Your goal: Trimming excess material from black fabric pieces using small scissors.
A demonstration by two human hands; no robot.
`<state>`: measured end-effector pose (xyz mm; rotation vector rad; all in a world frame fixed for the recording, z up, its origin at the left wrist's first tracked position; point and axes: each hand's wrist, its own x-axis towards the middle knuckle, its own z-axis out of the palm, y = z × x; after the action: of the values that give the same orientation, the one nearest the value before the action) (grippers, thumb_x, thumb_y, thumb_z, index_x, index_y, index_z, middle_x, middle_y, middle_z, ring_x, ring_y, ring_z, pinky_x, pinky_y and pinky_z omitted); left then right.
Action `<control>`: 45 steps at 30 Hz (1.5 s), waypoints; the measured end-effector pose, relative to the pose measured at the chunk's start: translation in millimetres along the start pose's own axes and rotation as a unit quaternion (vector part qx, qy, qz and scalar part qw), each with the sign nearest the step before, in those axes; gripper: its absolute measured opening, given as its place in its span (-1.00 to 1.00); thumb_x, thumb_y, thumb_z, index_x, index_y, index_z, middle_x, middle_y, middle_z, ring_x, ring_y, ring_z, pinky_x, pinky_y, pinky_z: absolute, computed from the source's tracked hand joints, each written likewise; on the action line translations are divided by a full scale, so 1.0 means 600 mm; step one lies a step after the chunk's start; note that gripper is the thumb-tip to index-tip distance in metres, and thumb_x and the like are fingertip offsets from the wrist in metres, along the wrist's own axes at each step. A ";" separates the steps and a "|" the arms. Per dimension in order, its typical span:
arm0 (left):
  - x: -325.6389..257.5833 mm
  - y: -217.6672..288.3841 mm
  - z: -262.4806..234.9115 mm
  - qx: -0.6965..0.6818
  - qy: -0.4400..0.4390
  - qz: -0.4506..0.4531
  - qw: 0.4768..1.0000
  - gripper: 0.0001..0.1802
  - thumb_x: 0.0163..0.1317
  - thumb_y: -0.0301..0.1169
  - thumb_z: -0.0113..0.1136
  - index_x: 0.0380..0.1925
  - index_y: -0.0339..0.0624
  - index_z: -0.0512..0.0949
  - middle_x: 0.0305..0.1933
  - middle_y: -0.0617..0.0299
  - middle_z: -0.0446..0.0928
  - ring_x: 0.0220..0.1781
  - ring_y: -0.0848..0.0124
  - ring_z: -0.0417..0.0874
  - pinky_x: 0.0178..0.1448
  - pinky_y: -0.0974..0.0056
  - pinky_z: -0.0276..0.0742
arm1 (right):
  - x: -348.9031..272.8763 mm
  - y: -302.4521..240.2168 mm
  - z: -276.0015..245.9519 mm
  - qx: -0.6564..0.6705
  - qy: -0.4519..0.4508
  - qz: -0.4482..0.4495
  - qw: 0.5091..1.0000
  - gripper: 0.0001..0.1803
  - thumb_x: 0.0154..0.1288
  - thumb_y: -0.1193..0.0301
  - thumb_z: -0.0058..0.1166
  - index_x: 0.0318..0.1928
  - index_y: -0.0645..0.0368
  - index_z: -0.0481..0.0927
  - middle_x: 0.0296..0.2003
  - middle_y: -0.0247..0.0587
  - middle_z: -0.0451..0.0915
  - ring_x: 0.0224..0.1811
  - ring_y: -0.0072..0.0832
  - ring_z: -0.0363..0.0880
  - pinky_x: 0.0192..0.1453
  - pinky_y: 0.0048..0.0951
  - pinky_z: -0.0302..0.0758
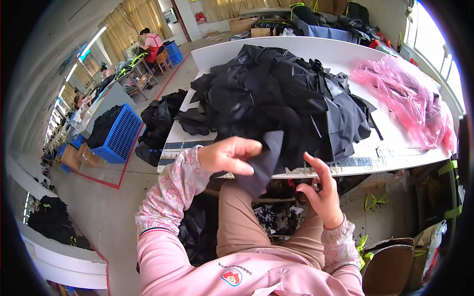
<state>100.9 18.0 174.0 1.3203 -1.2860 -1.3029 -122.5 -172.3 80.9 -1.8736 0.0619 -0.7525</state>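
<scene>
A loose black fabric piece (265, 165) hangs tilted over my lap, slightly blurred, in front of the table edge. My left hand (229, 155) is right beside it, thumb and index finger apart, not visibly gripping it. To the right, my right hand (323, 195) has its thumb and index finger spread; its other fingers are mostly hidden. A small dark spot shows between them, too small to name. Behind both hands, a large heap of black fabric pieces (276, 93) covers much of the white table (363, 157).
Pink plastic sheeting (395, 98) lies on the table's right side. Black fabric hangs off its left side. A blue crate (118, 135) filled with black fabric stands on the floor at left. Dark scraps lie below the table. Cardboard (390, 264) is at lower right. People sit farther back.
</scene>
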 end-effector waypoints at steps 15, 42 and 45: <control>0.069 -0.234 0.048 0.137 0.210 0.116 0.961 -0.40 0.16 -0.01 0.27 0.05 -0.20 0.42 0.19 -0.02 0.40 0.22 0.15 0.42 0.35 0.09 0.22 | -0.041 0.006 -0.027 0.265 -0.071 0.116 0.954 -0.81 0.23 0.68 0.15 -0.13 0.34 0.61 -0.28 -0.41 0.64 -0.20 -0.71 0.54 -0.06 -0.60 0.51; 0.028 -0.059 -0.321 0.303 0.723 0.063 0.618 0.15 -0.04 0.04 0.40 0.40 -0.23 -0.04 0.39 -0.32 0.06 0.43 -0.16 0.12 0.46 0.06 0.13 | -0.055 -0.015 -0.033 -0.020 -0.116 0.122 0.986 -0.76 0.15 0.54 0.21 -0.18 0.39 0.54 -0.34 -0.39 0.53 -0.27 -0.65 0.39 -0.18 -0.56 0.41; 0.126 -0.137 -0.258 0.394 0.546 -0.201 0.711 0.30 -0.08 0.21 0.36 0.46 -0.05 -0.25 0.52 -0.25 -0.29 0.56 -0.13 -0.26 0.45 -0.33 -0.17 | -0.076 0.007 -0.017 -0.083 -0.022 0.140 0.986 -0.73 0.08 0.52 0.30 -0.48 0.28 0.39 -0.65 -0.35 0.21 -0.50 -0.69 0.11 -0.52 -0.51 0.14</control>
<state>257.1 -61.3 98.3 2.5117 -0.6251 0.0938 -163.2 -165.0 58.4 -1.9851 0.3622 -0.5246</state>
